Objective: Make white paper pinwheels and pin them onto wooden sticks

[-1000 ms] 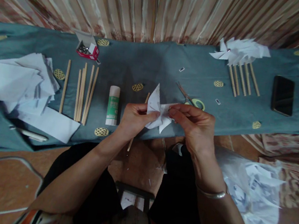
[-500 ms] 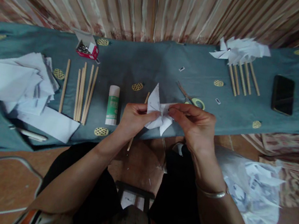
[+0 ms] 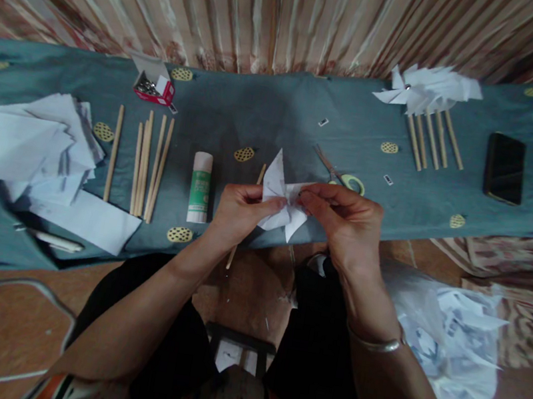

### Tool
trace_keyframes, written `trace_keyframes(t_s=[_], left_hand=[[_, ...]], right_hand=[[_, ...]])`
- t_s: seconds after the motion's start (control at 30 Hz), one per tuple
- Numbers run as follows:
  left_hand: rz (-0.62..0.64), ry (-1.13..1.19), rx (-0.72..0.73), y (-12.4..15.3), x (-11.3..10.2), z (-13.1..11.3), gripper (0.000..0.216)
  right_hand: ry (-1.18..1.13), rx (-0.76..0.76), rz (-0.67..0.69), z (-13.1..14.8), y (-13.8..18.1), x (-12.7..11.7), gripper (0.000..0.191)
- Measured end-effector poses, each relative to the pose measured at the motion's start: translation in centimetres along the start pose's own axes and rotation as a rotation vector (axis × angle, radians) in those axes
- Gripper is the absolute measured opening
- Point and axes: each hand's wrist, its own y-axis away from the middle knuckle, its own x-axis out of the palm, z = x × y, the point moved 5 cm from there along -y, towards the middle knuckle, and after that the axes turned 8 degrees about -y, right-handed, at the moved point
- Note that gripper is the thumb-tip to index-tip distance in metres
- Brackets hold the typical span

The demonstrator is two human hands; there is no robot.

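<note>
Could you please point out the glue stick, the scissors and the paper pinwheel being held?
glue stick (image 3: 199, 192): head view, on its green label.
scissors (image 3: 350, 181): head view, on the green handle.
paper pinwheel (image 3: 277, 178): head view, on its upper blade.

Cloth-covered table (image 3: 270, 112) strewn with craft supplies.
Paper stack (image 3: 26, 148) at nine o'clock, wooden sticks (image 3: 148, 164) beside it; glue stick (image 3: 200, 188) centre; finished pinwheels (image 3: 428, 90) and phone (image 3: 505, 168) at two o'clock.
</note>
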Motion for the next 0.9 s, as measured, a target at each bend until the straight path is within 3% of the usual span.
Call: trace_keyframes(t_s=[0.33, 0.53, 0.63, 0.8, 0.9], left_hand=[[-0.029, -0.013, -0.004, -0.1, -0.1, 0.2, 0.013], [-0.108, 0.055, 0.023, -0.6, -1.2, 0.0, 0.021], [-0.145, 0.165, 0.022, -0.9, -1.8, -0.3, 0.028], [-0.141, 0.308, -0.007, -1.3, -1.8, -0.4, 0.03], [-0.142, 0.351, -0.026, -1.3, -1.9, -0.5, 0.026]], right_hand=[[0.007, 0.009, 0.014, -0.1, -0.1, -0.1, 0.002], [0.003, -0.014, -0.05, -0.3, -0.6, -1.7, 0.003], [0.187, -0.081, -0.011, -0.9, -0.5, -2.0, 0.004], [0.716, -0.297, 0.147, -2.2, -0.1, -0.6, 0.015], [0.846, -0.376, 0.186, -2.9, -0.2, -0.2, 0.019]])
